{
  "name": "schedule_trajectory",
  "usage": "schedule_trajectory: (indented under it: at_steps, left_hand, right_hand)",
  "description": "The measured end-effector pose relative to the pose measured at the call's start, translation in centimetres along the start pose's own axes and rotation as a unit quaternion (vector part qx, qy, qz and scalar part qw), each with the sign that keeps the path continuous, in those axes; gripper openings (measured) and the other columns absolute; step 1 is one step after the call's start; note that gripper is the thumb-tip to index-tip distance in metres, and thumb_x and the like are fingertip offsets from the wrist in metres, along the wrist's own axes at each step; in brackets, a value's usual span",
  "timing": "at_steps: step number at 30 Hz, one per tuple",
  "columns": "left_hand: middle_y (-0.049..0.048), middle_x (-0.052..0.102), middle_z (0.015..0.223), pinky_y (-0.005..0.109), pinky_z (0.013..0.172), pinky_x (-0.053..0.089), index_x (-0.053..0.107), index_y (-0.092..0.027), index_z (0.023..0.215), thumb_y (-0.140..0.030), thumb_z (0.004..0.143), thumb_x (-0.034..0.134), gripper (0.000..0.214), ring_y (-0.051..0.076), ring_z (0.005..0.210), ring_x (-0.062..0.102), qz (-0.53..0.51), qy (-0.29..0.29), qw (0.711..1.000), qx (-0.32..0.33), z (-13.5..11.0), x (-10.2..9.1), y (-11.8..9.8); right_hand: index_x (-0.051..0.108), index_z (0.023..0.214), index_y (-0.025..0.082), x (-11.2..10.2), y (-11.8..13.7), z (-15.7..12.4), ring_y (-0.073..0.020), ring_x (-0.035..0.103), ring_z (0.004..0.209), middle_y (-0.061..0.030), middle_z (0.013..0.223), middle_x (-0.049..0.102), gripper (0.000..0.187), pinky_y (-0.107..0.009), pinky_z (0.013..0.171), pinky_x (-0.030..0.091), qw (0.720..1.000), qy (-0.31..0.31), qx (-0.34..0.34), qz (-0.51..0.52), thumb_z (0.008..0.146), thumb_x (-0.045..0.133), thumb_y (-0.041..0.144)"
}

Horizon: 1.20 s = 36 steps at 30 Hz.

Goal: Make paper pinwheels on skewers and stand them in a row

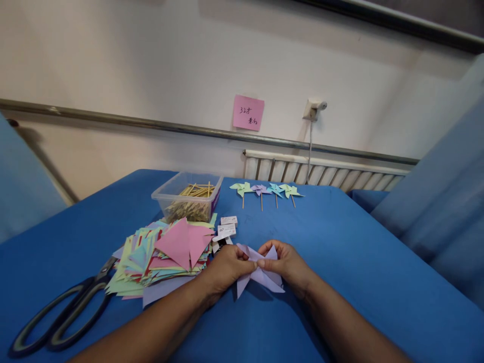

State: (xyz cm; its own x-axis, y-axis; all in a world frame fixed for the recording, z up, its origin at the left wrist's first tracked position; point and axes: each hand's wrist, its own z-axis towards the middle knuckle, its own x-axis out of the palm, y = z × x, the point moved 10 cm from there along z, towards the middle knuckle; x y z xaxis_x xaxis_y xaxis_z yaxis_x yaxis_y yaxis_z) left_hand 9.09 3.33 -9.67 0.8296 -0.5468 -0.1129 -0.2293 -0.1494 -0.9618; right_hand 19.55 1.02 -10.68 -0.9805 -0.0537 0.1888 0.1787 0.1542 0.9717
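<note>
A lilac paper pinwheel [266, 282], partly folded, is held just above the blue table between both hands. My left hand [227, 267] pinches its left side near the centre, fingers closed. From the right, my right hand [285, 264] grips it too, thumb pressed close to the middle. Whether a pin is in the centre is hidden by the fingertips. Left of my left hand lies a heap of cut paper squares [151, 267], with a pink piece [185, 242] on top. Small white boxes [227, 230] sit just beyond my left hand.
A clear plastic box [185, 199] of thin wooden sticks stands behind the paper heap. Several finished pinwheels [260, 189] on sticks lie along the far edge of the blue table [340, 252]. Large dark-handled scissors [75, 307] lie at front left. A pink note [248, 112] is on the wall.
</note>
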Motion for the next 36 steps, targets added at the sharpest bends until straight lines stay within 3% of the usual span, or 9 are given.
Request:
schedule_trajectory:
  at_steps: [8, 12, 16, 18, 22, 36]
  left_hand:
    - [-0.0018, 0.055, 0.049, 0.021, 0.042, 0.024, 0.065, -0.012, 0.061, -0.017, 0.058, 0.065, 0.005, 0.008, 0.041, 0.041, 0.0, 0.032, 0.999, -0.029, 0.2, 0.0, 0.7]
    - [-0.0028, 0.055, 0.048, 0.021, 0.047, 0.033, 0.059, -0.015, 0.059, -0.026, 0.064, 0.068, 0.015, 0.009, 0.045, 0.047, -0.117, -0.019, 0.992, -0.046, 0.2, -0.6, 1.1]
    - [0.0021, 0.066, 0.072, 0.023, 0.063, 0.043, 0.066, -0.016, 0.08, -0.031, 0.071, 0.066, 0.017, 0.013, 0.068, 0.06, -0.272, -0.001, 0.962, -0.034, 0.1, 0.9, 0.8]
    - [0.0044, 0.068, 0.079, 0.025, 0.068, 0.045, 0.067, -0.016, 0.089, -0.029, 0.072, 0.066, 0.022, 0.015, 0.073, 0.061, -0.301, -0.008, 0.953, -0.027, 0.2, 1.4, 0.8]
    - [0.0072, 0.07, 0.078, 0.027, 0.073, 0.046, 0.069, -0.012, 0.085, -0.026, 0.069, 0.069, 0.021, 0.016, 0.072, 0.061, -0.34, -0.026, 0.94, -0.006, 0.6, 2.0, 0.9]
    - [0.0061, 0.069, 0.065, 0.024, 0.06, 0.045, 0.072, -0.01, 0.078, -0.023, 0.062, 0.072, 0.021, 0.015, 0.06, 0.059, -0.33, -0.082, 0.94, 0.003, 0.9, 0.9, 1.5]
  right_hand:
    - [0.061, 0.082, 0.016, 0.8, 0.0, -0.1, -0.0083, 0.053, 0.051, 0.0022, 0.069, 0.063, 0.028, -0.02, 0.05, 0.04, 0.999, 0.03, -0.008, -0.016, 0.06, 0.077, 0.024]
    - [0.058, 0.082, 0.015, -0.5, 0.2, 0.2, -0.0101, 0.055, 0.05, 0.0012, 0.064, 0.064, 0.032, -0.021, 0.049, 0.041, 0.996, -0.073, -0.043, 0.025, 0.06, 0.077, 0.027]
    - [0.053, 0.085, 0.016, -2.0, -0.2, 0.3, -0.0132, 0.058, 0.049, -0.0003, 0.062, 0.066, 0.034, -0.024, 0.049, 0.045, 0.975, -0.181, -0.068, 0.111, 0.063, 0.074, 0.03]
    - [0.052, 0.085, 0.017, -2.3, -0.4, 0.3, -0.014, 0.059, 0.05, -0.0002, 0.063, 0.066, 0.034, -0.025, 0.049, 0.046, 0.965, -0.209, -0.082, 0.135, 0.062, 0.075, 0.03]
    - [0.053, 0.086, 0.017, -2.5, -0.4, 0.1, -0.0124, 0.058, 0.051, 0.0016, 0.066, 0.065, 0.033, -0.024, 0.05, 0.047, 0.954, -0.248, -0.118, 0.122, 0.063, 0.074, 0.028]
    - [0.055, 0.088, 0.016, -1.1, -0.3, 0.2, -0.0111, 0.057, 0.052, 0.0013, 0.068, 0.064, 0.035, -0.023, 0.05, 0.045, 0.962, -0.216, -0.11, 0.128, 0.063, 0.075, 0.03]
